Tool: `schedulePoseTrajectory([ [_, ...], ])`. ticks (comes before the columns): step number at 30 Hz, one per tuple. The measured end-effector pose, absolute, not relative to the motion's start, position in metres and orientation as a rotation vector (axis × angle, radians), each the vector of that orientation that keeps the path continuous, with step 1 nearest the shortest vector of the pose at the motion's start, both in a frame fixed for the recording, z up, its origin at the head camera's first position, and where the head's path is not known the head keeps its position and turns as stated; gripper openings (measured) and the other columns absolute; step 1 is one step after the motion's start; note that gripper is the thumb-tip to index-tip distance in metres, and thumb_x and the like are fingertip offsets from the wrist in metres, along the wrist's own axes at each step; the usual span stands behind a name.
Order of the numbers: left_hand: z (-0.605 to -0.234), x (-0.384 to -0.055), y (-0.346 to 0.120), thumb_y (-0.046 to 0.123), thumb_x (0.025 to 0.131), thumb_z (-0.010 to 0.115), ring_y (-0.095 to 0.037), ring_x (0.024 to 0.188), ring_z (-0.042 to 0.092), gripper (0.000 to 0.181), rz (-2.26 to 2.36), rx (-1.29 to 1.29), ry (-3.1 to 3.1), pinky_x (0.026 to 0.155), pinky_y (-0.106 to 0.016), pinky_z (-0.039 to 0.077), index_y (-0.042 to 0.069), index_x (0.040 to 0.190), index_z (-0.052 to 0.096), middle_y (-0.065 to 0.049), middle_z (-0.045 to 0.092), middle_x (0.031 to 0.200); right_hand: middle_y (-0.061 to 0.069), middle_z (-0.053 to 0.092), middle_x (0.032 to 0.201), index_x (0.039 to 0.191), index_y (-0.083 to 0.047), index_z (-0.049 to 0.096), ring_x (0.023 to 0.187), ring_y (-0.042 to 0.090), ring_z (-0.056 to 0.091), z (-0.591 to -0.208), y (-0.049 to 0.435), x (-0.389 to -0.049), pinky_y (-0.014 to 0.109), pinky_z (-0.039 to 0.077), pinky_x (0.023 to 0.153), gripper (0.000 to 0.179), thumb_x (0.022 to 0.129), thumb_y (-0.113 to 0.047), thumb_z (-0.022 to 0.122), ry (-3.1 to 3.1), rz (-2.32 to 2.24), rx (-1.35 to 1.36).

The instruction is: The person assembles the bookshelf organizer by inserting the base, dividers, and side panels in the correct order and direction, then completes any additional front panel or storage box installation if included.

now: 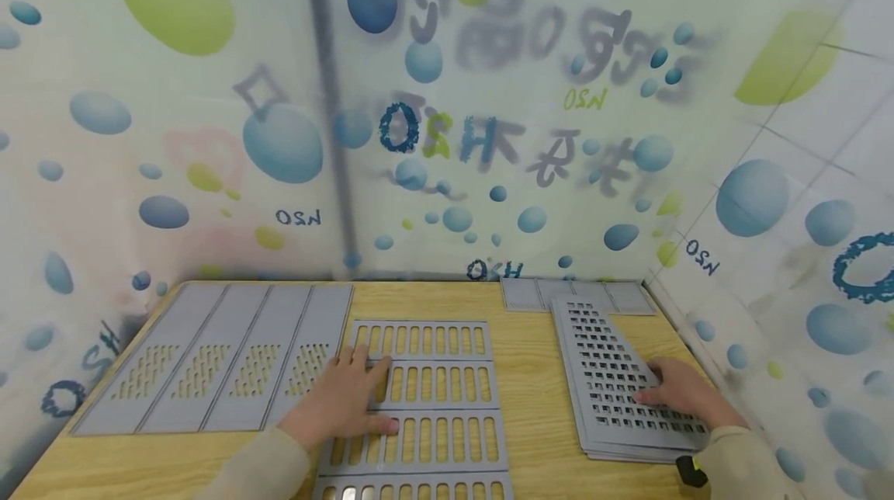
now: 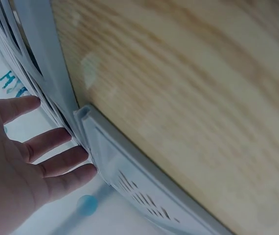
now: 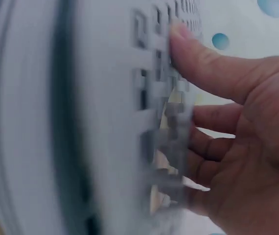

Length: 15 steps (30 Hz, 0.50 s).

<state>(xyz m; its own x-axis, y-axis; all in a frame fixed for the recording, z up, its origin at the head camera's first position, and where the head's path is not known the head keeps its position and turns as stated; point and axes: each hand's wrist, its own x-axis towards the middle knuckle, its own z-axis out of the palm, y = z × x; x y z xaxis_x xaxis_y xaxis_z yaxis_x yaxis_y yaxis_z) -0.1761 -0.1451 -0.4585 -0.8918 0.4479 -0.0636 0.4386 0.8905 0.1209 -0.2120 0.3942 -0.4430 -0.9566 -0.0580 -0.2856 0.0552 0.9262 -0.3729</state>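
My left hand (image 1: pixel 349 391) rests with spread, straight fingers on the left part of a grey slotted panel (image 1: pixel 447 360), whose long openings run in several rows. In the left wrist view, the fingertips (image 2: pixel 83 154) lie along the panel edges. My right hand (image 1: pixel 680 390) pinches the slanted side of a grey perforated panel (image 1: pixel 594 360) with small square holes. Seen from the right wrist, the thumb (image 3: pixel 203 58) presses on its holed face while the other fingers are behind it. That panel lies over more grey panels of a similar outline, mostly hidden underneath.
Grey panels (image 1: pixel 209 321) with slanted slot patches lie side by side on the left of the wooden table (image 1: pixel 534 391). A strip of small grey panels (image 1: pixel 520 294) runs along the back right edge. A patterned curtain (image 1: pixel 447 197) stands behind the table and along its sides.
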Motion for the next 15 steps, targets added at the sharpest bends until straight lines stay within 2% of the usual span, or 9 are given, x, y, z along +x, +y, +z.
schedulePoseTrajectory([
  [3,-0.459,-0.176,-0.145,0.080,0.076,0.070,-0.053,0.127,0.047,0.107,0.169,0.705,2.970,0.098,-0.066,0.047,0.006,0.151,0.050,-0.034,0.046,0.137,0.015,0.068,0.100,0.121,0.015,0.057,0.090,0.026,0.064,-0.434,0.394,-0.214,0.051,0.054,0.081,0.069,0.085,-0.036,0.086,2.823,-0.634,0.037],
  [6,-0.459,-0.176,-0.145,0.079,0.076,0.070,-0.053,0.127,0.047,0.107,0.173,0.707,2.969,0.098,-0.066,0.048,0.006,0.151,0.050,-0.034,0.046,0.137,0.014,0.065,0.096,0.120,0.013,0.054,0.085,0.025,0.061,-0.426,0.388,-0.216,0.046,0.052,0.076,0.059,0.091,-0.031,0.081,2.863,-0.702,0.061],
  [10,-0.458,-0.175,-0.145,0.079,0.077,0.069,-0.054,0.128,0.046,0.108,0.169,0.704,2.965,0.101,-0.064,0.047,0.005,0.152,0.048,-0.035,0.045,0.139,0.009,0.057,0.086,0.109,0.004,0.056,0.074,0.022,0.052,-0.418,0.373,-0.215,0.037,0.043,0.065,0.033,0.096,-0.021,0.074,2.973,-0.768,-0.051],
  [15,-0.459,-0.174,-0.144,0.078,0.079,0.069,-0.055,0.130,0.044,0.107,0.199,0.701,2.957,0.103,-0.063,0.047,0.005,0.153,0.047,-0.038,0.042,0.143,0.008,0.066,0.091,0.112,0.002,0.058,0.075,0.019,0.059,-0.411,0.348,-0.217,0.032,0.045,0.061,0.018,0.101,-0.011,0.065,3.005,-0.917,-0.227],
])
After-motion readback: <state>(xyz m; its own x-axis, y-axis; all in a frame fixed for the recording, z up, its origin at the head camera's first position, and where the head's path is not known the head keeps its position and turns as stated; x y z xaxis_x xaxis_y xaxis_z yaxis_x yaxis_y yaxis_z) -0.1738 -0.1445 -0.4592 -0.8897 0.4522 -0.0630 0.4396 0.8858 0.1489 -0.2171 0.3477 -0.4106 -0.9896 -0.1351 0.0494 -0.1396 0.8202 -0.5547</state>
